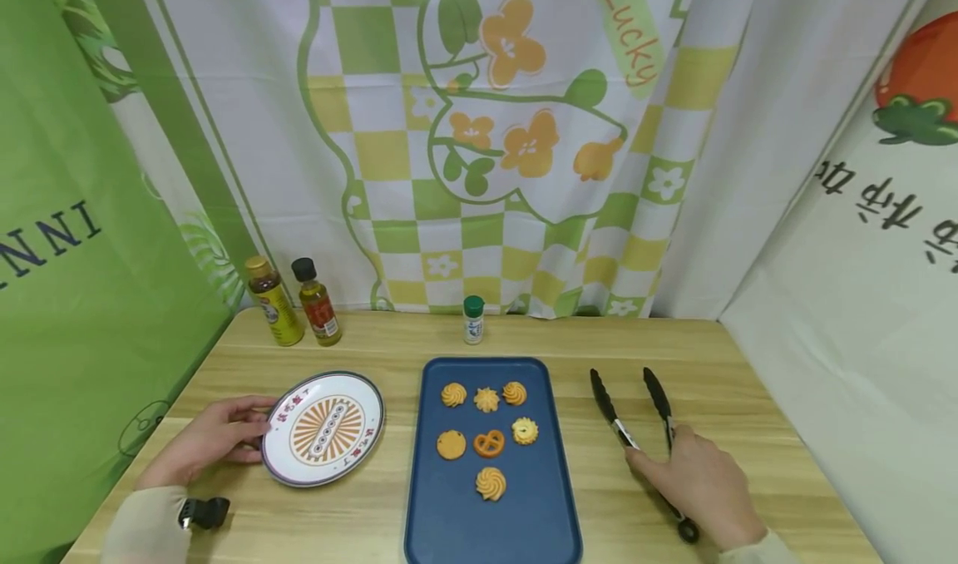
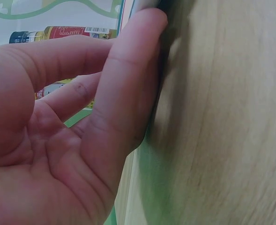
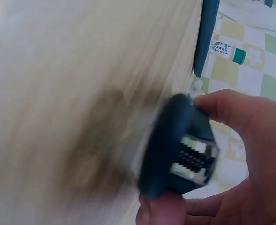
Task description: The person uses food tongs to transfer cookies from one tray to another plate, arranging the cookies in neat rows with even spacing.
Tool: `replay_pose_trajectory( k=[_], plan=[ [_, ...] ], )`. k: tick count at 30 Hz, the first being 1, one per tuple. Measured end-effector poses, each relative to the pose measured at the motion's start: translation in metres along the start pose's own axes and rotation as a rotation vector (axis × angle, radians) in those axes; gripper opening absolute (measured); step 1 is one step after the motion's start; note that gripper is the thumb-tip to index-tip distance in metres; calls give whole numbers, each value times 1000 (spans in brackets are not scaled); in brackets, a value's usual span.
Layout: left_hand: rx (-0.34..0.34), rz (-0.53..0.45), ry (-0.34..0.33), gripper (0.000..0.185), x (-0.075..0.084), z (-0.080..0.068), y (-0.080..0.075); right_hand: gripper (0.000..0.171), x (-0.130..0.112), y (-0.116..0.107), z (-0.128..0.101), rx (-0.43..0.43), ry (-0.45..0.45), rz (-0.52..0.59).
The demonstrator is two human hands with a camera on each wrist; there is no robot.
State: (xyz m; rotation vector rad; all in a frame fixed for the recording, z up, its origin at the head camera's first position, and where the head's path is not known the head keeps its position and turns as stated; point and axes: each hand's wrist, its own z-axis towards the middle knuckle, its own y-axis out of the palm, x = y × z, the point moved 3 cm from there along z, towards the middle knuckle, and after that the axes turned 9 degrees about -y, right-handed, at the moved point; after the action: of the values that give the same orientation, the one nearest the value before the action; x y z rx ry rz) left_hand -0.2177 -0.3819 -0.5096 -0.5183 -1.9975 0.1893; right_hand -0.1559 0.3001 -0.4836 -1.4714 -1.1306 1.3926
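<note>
At the left of the table, my left hand grips the near-left rim of a white plate with a dark rim and an orange sunburst print. In the left wrist view, its fingers bend at the plate's edge close over the wood. My right hand holds black-tipped tongs by their arms, whose tips spread apart and point toward the back. The right wrist view has the dark tongs between thumb and fingers. Between the hands lies a blue tray bearing several cookies, among them a pretzel-shaped one.
Two sauce bottles, one yellow-labelled and one red-labelled, stand at the back left. A small green-capped shaker is behind the tray. Patterned curtains enclose the wooden table at the back and sides.
</note>
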Motion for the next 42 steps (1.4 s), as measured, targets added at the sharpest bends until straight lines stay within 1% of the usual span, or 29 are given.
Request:
replay_pose_trajectory(
  k=[3, 8, 14, 16, 19, 23, 25, 27, 30, 32, 34, 35, 38, 41, 42],
  plan=[
    [6, 1, -2, 61, 0, 0, 0, 119, -2, -3, 1, 22, -10, 2],
    [13, 2, -1, 62, 0, 1, 0, 113, -7, -6, 4, 55, -48, 2],
    [5, -7, 7, 64, -1, 1, 0, 109, -24, -11, 8, 86, -110, -9],
    [-1, -12, 8, 66, -1, 0, -1, 104, -31, -12, 9, 93, -130, -5],
    [-4, -19, 7, 66, -2, 0, -1, 91, -40, -12, 9, 101, -149, 13],
    [-4, -20, 8, 66, -2, 0, -1, 76, -52, -12, 12, 125, -202, 17],
    [-3, -22, 5, 66, -1, 1, -1, 78, -58, -12, 14, 147, -240, 6],
    [-3, -23, 1, 66, -1, 1, -1, 79, -64, -12, 17, 149, -262, 8],
    [-2, -27, -4, 66, -2, 1, -1, 90, -73, -12, 22, 132, -292, 8],
    [-2, -31, -5, 67, -2, 2, -2, 95, -78, -10, 27, 123, -315, 3],
    [-3, -38, -5, 67, -2, 2, -1, 97, -83, -8, 31, 121, -336, 0],
    [-4, -41, -5, 67, -2, 2, -1, 97, -82, -3, 35, 140, -359, -19],
    [-5, -41, -2, 66, -2, 2, -1, 95, -89, -1, 39, 144, -395, -24],
    [-1, -37, -4, 66, -2, 2, -1, 96, -96, -1, 42, 126, -406, -24],
    [1, -34, -4, 66, -2, 2, -1, 97, -102, -6, 40, 100, -397, -5]
  ],
)
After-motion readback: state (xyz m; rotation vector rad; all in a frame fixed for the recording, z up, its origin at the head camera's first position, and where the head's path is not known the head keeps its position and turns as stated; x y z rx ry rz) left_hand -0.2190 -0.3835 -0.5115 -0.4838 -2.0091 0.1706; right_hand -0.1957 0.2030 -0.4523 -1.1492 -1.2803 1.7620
